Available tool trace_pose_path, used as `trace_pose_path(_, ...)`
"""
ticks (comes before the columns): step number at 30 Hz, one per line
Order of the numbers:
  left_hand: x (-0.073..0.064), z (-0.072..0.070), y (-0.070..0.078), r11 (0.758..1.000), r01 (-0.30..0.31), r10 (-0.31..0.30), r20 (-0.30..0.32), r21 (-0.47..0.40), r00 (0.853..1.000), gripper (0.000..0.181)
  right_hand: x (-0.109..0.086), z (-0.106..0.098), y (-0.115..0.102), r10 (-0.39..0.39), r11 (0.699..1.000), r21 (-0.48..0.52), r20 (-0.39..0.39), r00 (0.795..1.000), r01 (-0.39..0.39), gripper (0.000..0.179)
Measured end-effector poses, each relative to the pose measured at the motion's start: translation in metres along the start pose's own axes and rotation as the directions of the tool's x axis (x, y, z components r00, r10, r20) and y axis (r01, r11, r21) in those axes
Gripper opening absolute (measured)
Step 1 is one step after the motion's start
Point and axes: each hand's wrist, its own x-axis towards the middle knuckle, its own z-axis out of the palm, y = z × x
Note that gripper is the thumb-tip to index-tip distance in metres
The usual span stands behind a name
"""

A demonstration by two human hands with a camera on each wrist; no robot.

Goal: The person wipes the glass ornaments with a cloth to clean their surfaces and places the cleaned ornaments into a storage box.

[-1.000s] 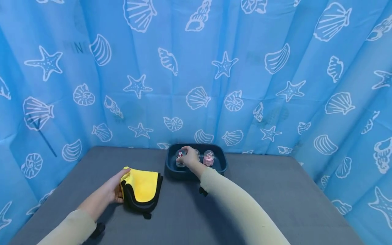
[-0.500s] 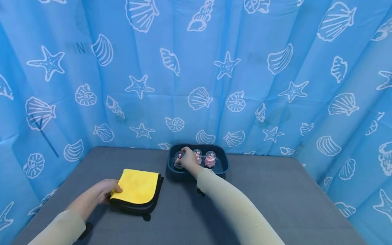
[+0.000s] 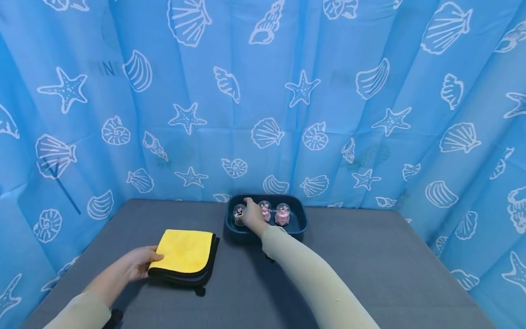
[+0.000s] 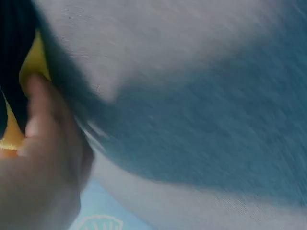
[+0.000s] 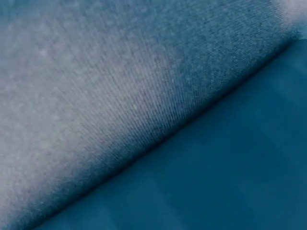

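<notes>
In the head view, a folded yellow cloth (image 3: 184, 250) with black edging lies at the left of the grey table. My left hand (image 3: 139, 263) pinches its left edge, thumb on top. The left wrist view shows that hand (image 4: 45, 158) close up, with yellow and dark parts of the cloth (image 4: 36, 60) at its fingertips. At the back of the table, my right hand (image 3: 255, 218) reaches into a dark blue tray (image 3: 267, 235) and holds a small snow globe (image 3: 239, 212) at its left end. Part of that globe is hidden by the fingers.
Two pink-based snow globes, one in the middle (image 3: 265, 211) and one at the right (image 3: 282, 214), stand in the tray. A blue curtain (image 3: 263, 100) with white shell prints hangs behind the table (image 3: 353, 260). The right wrist view shows the tray's wall (image 5: 201, 182) beside the tabletop.
My left hand has moved down and left, and the cloth's raised left side now lies flat. My right hand has shifted slightly left with the snow globe, uncovering the middle one.
</notes>
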Motion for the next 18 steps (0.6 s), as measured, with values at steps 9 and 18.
trace_pose_path(9,0.000,-0.004,-0.004,0.969,-0.009,0.026,-0.063,0.247,0.998,0.064,-0.001,-0.003,0.000,-0.005,1.000,-0.016,-0.017,1.000,0.004,0.044)
trace_pose_path(18,-0.006,-0.013,-0.010,0.947,-0.038,0.051,-0.030,0.318,0.998,0.043,0.001,0.001,-0.002,0.010,1.000,-0.016,-0.064,0.998,-0.011,0.048)
